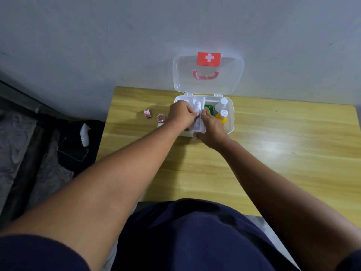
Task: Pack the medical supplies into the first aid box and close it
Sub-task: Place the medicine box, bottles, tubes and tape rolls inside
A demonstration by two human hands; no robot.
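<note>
Both hands, left hand (181,114) and right hand (212,130), gripping clear tray (197,112), seating it in first aid box (230,114); next: tape rolls (154,115) left.

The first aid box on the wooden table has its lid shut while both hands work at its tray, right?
Not quite. In the head view the first aid box has its lid open, standing up against the wall, while the left hand and right hand work at its tray.
</note>
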